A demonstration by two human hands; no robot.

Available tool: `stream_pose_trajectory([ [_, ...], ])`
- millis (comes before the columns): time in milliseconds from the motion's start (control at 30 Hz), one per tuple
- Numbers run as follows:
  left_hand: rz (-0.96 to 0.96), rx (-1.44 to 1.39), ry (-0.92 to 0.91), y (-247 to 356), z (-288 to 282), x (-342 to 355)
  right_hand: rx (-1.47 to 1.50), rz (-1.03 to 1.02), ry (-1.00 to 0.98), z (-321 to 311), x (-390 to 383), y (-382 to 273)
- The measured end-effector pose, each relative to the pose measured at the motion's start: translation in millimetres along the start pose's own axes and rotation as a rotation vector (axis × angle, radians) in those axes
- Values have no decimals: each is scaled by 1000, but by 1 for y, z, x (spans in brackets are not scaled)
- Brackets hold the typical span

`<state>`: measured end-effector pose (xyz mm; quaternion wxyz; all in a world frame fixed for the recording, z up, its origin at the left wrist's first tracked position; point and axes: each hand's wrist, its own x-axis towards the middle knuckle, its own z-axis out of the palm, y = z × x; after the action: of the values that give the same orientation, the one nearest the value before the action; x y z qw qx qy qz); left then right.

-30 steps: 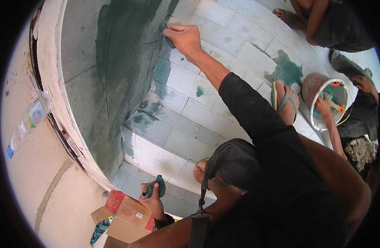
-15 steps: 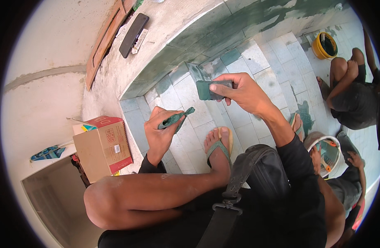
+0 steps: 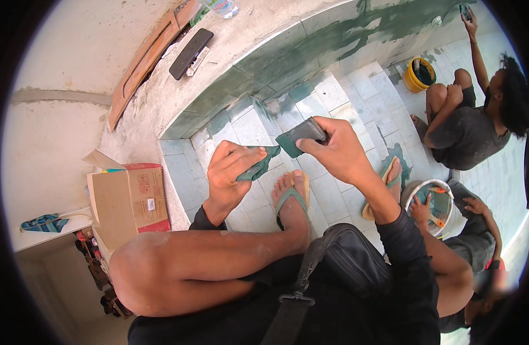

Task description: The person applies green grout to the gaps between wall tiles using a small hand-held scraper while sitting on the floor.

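My left hand is closed around a floppy-looking piece coated in dark green paste; what lies under the paste I cannot make out. Between the thumb and fingers of my right hand is a dark grey rubber-like scraper block, its lower left end covered in green. The scraper's green end is close to the coated piece; whether they touch is hard to tell. Both hands are above white tiled steps, and beyond them runs a low tiled wall smeared with green.
On the wall's ledge lie a black phone-like object and a plastic bottle. At left stands a cardboard box. A yellow bucket stands beside a crouching person; a second person's hand is at a white bucket.
The scraper has tilted and dropped slightly, and the coated piece has turned and come nearer to it. The view has shifted; the crouching person's raised arm now shows at the wall.
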<state>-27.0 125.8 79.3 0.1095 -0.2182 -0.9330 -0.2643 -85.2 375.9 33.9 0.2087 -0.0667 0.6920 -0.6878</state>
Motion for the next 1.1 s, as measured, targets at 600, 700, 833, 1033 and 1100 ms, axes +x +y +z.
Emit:
stream_pose_trajectory([
  [600,227,-85,-133,14,2,1,-208,-92,-201,-11,2,-15],
  [700,177,-111,-145,12,5,-1,-185,-94,-216,-11,4,-9],
  [833,119,-165,-187,11,8,0,-155,-85,-290,-10,7,-4],
  [1033,-13,-242,-219,14,15,1,-77,-42,-361,-11,13,6],
  [1100,-37,-267,-207,15,17,1,-14,102,-383,-16,11,-3],
])
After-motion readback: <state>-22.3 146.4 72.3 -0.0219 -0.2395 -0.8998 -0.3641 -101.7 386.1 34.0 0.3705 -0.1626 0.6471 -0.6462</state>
